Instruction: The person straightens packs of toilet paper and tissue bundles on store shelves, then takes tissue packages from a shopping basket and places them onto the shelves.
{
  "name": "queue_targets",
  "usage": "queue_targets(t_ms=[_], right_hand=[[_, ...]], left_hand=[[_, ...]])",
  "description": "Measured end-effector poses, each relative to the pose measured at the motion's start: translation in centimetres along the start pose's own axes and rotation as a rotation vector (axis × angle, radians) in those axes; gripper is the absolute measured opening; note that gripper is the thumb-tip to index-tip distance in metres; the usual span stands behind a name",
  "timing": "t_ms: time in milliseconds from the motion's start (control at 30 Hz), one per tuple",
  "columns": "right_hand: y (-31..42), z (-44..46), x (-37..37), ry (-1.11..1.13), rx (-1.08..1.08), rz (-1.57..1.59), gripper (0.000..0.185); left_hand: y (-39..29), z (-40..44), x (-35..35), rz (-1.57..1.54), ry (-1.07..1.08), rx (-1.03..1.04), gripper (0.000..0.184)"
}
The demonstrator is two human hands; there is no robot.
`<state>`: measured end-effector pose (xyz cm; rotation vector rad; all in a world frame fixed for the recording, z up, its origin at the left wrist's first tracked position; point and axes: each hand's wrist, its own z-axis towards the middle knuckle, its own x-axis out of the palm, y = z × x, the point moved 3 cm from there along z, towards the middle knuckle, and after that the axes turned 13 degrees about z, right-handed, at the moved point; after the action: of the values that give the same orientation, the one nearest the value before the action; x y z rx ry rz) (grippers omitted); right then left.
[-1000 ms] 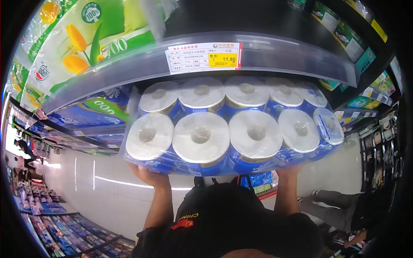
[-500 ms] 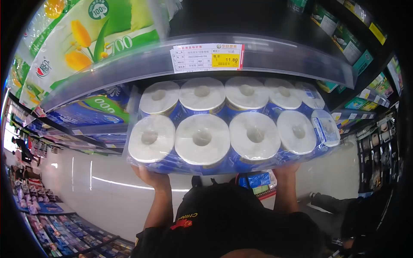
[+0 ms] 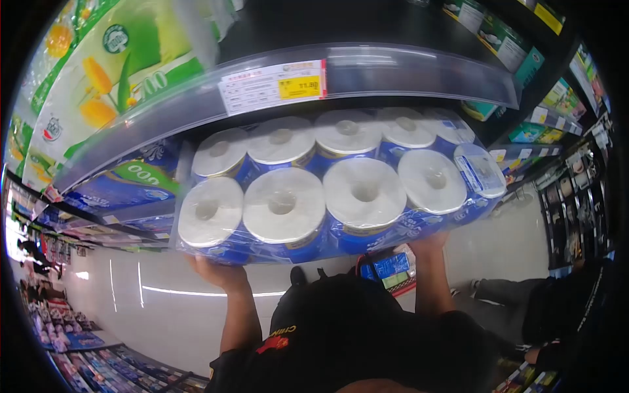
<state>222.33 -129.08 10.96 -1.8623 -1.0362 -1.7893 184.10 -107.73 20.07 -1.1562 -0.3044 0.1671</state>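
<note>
A clear-wrapped pack of toilet paper rolls (image 3: 284,206), white on top with blue printed sides, reaches from my hands to the shelf front. Its far row lies close below the shelf's price strip (image 3: 393,69). My left hand (image 3: 217,272) grips the pack's near left corner from below, its fingers partly hidden under it. At the near right edge, my right hand (image 3: 430,243) holds the pack, with most fingers out of sight beneath. The pack's right end sits higher than its left in the view.
Left of the pack lie blue tissue packs (image 3: 124,180), below large green-and-white tulip-print packs (image 3: 98,85). A red basket (image 3: 403,288) with blue and green packages is on the floor near my body. Another person's legs (image 3: 508,298) are at the right.
The pack has shifted slightly left in the view and tilted, its right end rising. Both hands keep hold of it. The shelf and price label also sit further left in the view.
</note>
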Motion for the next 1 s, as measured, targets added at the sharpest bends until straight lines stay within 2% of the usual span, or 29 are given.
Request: queue_targets(t_ms=[100,133,233,267,367,500,633,700,767,833,933,1000], right_hand=[[-0.2,-0.4,1.1,0.284,0.086,0.149,0.074],[0.0,0.0,0.0,0.083,0.027,0.071,0.079],[0.0,-0.3,1.0,0.040,0.001,0.034,0.077],[-0.2,-0.4,2.1,0.028,-0.010,0.023,0.076],[-0.3,0.0,1.9,0.124,0.001,-0.022,0.075],[-0.4,0.1,2.6,0.104,0.001,0.039,0.076],[0.0,0.7,2.8,0.117,-0.017,0.053,0.068],[-0.1,0.5,3.1,0.111,-0.028,0.045,0.066],[-0.1,0.2,3.8,0.122,-0.024,0.044,0.061],[0.0,0.2,4.6,0.155,-0.008,0.049,0.052],[0.4,0.5,5.6,0.267,0.002,0.063,0.049],[0.7,0.4,6.1,0.220,-0.023,0.035,0.054]], left_hand=[[0.3,0.0,-0.1,-0.024,-0.068,-0.065,0.050],[0.4,0.2,-0.5,0.186,0.013,0.071,0.050],[-1.0,0.2,0.3,0.177,0.012,0.088,0.050],[-1.6,0.1,0.6,0.327,0.002,0.236,0.050],[-2.2,0.3,1.3,0.059,-0.024,-0.006,0.050],[-1.3,1.0,0.2,0.230,0.061,0.069,0.050],[-1.7,1.3,0.5,-0.022,0.088,0.027,0.061],[-1.9,1.4,0.1,0.093,0.109,0.133,0.061],[-1.9,1.6,-0.1,0.051,0.139,0.125,0.065],[-2.8,1.7,0.1,-0.154,0.178,0.004,0.072],[-2.9,2.2,-0.4,-0.205,0.153,0.032,0.075],[-3.3,2.9,-0.4,-0.211,0.239,0.088,0.078]])
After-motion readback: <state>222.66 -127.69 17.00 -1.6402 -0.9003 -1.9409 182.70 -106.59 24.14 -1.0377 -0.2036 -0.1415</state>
